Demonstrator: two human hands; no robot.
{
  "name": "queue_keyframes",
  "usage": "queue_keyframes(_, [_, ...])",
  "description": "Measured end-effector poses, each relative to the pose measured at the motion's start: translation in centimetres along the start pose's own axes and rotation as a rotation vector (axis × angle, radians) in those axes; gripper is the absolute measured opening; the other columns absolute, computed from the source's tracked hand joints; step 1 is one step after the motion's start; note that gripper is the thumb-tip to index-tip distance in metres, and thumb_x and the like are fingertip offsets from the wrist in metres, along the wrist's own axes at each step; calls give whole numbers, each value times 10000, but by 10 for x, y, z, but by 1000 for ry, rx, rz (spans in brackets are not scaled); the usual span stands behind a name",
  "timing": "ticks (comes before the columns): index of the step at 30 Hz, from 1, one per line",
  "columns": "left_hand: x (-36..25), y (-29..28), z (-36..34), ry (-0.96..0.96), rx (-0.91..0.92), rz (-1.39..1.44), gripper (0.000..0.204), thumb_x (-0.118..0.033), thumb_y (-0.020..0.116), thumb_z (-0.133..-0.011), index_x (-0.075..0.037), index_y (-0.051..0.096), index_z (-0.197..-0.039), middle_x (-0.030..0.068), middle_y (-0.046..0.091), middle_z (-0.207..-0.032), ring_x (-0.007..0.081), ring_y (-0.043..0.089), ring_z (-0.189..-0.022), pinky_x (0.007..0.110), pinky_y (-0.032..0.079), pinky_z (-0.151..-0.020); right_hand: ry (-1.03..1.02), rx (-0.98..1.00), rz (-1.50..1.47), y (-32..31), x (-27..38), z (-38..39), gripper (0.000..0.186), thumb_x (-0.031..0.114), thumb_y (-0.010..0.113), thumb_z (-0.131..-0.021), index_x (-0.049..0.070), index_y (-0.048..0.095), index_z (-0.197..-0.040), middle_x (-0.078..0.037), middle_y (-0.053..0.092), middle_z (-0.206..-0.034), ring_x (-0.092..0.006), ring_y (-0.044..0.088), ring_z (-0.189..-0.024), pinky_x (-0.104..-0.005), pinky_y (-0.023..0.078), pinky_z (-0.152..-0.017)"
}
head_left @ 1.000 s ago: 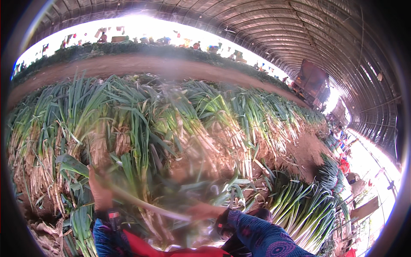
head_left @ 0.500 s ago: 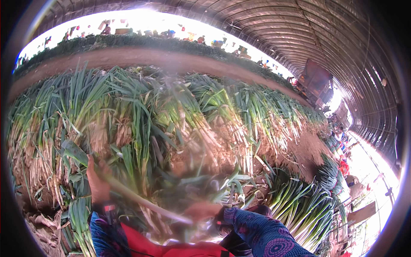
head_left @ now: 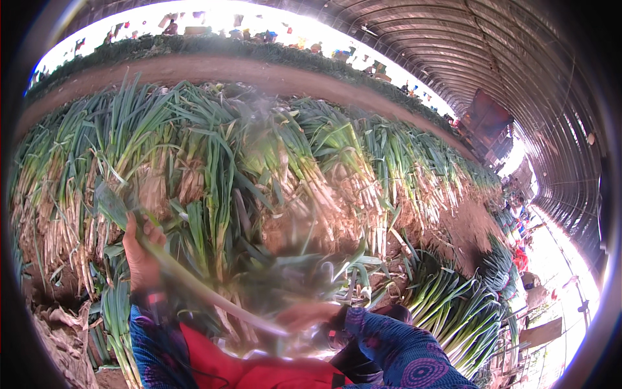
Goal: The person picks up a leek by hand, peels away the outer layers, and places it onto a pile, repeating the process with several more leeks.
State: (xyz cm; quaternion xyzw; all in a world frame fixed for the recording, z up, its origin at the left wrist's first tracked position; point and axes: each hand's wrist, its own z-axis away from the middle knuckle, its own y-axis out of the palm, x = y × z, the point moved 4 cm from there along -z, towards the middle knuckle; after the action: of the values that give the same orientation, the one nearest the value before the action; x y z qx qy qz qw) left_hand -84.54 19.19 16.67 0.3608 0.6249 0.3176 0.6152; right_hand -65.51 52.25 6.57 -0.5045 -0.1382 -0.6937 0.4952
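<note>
My left hand (head_left: 139, 249) is wrapped round the green leafy part of a long green onion (head_left: 194, 283). The stalk slants down to the right across my lap, its green leaf end sticking out above the hand. My right hand (head_left: 308, 316) lies at the pale root end of the stalk, touching or nearly touching it. Its fingers are blurred, so their grip does not show. Behind the hands, several bundles of green onions (head_left: 311, 181) lie in a long row, leaves to the far side and white stems toward me.
More green onions (head_left: 447, 305) lie in a heap at the right, with a small bunch (head_left: 116, 330) at the lower left beside crumpled brown sheeting (head_left: 61, 343). A bare dirt path (head_left: 214, 68) runs behind the row. An arched roof (head_left: 518, 58) curves overhead; a truck (head_left: 486, 123) stands far right.
The view has shifted slightly, with the row of bundles sitting higher in the picture. My left hand has moved slightly up along with the green onion; my right hand stays at its pale end.
</note>
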Motion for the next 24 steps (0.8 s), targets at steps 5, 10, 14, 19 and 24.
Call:
queue_keyframes(5, [-5,-8,-1,-1,36,15,378,-482,538,-914,-104,529,-932,-69,436,-658,65,403,-503,254,293,-497,7,66,-281,11,7,1,598,400,581,-815,-51,503,-1199,-103,575,-963,-170,514,-900,-324,419,-809])
queue_keyframes(10, [-8,-2,6,-7,52,24,312,-416,597,-889,-110,544,-919,-53,439,-668,71,386,-526,225,296,-519,-105,62,9,19,-17,-12,566,381,605,-824,-48,517,-1182,-84,585,-926,-156,520,-854,-322,427,-750])
queue_keyframes(14, [-8,-29,-5,-109,20,164,331,-407,526,-932,-76,524,-924,-42,417,-675,90,381,-528,267,325,-535,-251,122,-211,20,14,-1,527,368,622,-812,-30,554,-1151,-96,616,-918,-170,540,-816,-329,441,-706])
queue_keyframes(19, [-8,-27,-23,-152,109,192,348,-359,496,-943,-11,501,-958,-10,413,-699,121,400,-567,297,353,-633,154,160,-508,5,12,11,646,289,703,-763,-31,488,-1281,-134,623,-1129,-176,589,-937,-276,461,-853])
queue_keyframes(24, [-27,-32,-32,-194,326,233,337,-343,451,-949,-8,447,-984,4,400,-721,129,412,-596,309,308,-663,166,93,-642,-6,51,21,375,195,659,-719,-14,549,-1011,-34,550,-842,-87,527,-721,-238,404,-616])
